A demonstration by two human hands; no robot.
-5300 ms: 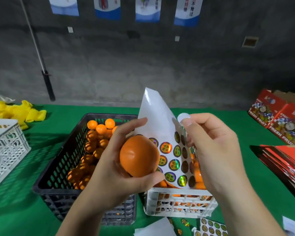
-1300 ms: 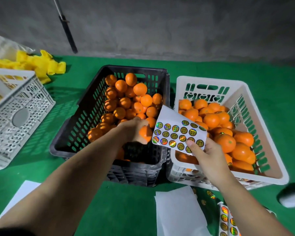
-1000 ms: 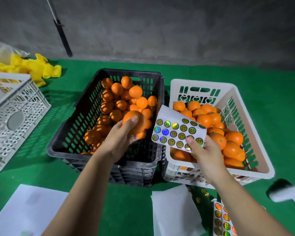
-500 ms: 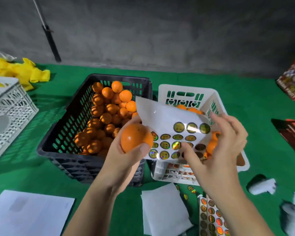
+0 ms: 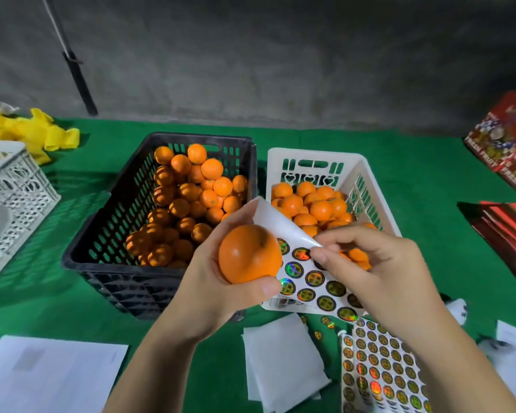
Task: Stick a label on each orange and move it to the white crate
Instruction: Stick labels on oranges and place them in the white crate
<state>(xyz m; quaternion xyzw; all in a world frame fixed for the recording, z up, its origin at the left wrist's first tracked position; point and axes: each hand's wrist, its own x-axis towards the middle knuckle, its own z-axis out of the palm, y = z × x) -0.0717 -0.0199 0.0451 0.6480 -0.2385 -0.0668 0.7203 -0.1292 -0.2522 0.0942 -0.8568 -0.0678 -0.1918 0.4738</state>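
Two hands in view. Left hand (image 5: 212, 281) grips one orange (image 5: 248, 253), thumb under it, fingers curled behind; fruit held in the air above the near ends of the two middle crates. Right hand (image 5: 379, 263) pinches the label sheet (image 5: 306, 274) with thumb and forefinger at the fold where the backing curls over; sheet touches the held orange on its right side.

Crates: three. Black crate (image 5: 108, 234), slotted plastic walls, holds a heap of oranges, too many to count exactly, well over twenty. White crate (image 5: 367, 180), slotted walls with heart cut-outs on its far end, stands just beside the black one, rims nearly touching; about fifteen oranges visible, nearer ones hidden by the right hand and sheet. A second white lattice crate (image 5: 15, 198) sits at the left edge, well apart.

Sheets: held one shows roughly ten round holographic labels; a full label sheet (image 5: 379, 371) lies flat near the right forearm. Two blank white papers: one (image 5: 280, 359) between the forearms, one (image 5: 48, 377) lower left. A few loose labels (image 5: 325, 321) lie on the green cloth (image 5: 414, 180).

Open cloth behind and to the right of the white crate. Red printed boxes (image 5: 507, 144) at the right edge; yellow crumpled material (image 5: 33, 132) far left. Orange skin smooth, glossy.
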